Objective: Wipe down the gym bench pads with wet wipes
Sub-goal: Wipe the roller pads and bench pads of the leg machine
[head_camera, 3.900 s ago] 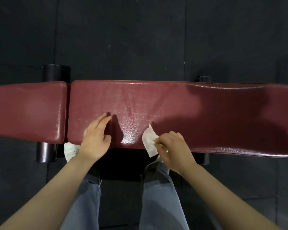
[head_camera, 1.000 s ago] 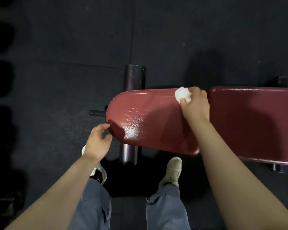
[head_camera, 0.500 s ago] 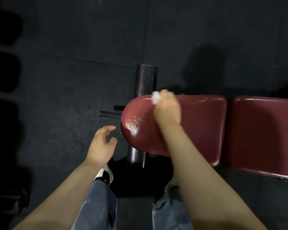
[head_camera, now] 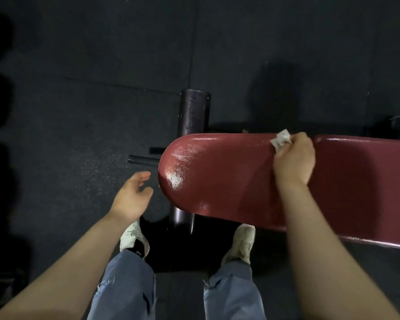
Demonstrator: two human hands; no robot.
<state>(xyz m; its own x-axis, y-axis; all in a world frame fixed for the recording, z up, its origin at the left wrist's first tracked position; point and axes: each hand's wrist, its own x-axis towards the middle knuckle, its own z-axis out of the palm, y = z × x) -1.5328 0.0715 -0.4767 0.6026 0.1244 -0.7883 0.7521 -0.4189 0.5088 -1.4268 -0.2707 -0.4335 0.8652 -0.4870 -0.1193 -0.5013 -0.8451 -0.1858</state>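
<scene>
Head view, right hand clamped on crumpled white wet wipe at far edge of red seat pad, near gap to back pad, left hand loose, fingers apart, holding nothing, just beside pad's rounded end, dark floor, pale shoes below.

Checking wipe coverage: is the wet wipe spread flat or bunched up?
Bunched up. The wet wipe shows as a crumpled white wad sticking out past the fingers of the right hand, at the seat pad's far edge.
</scene>
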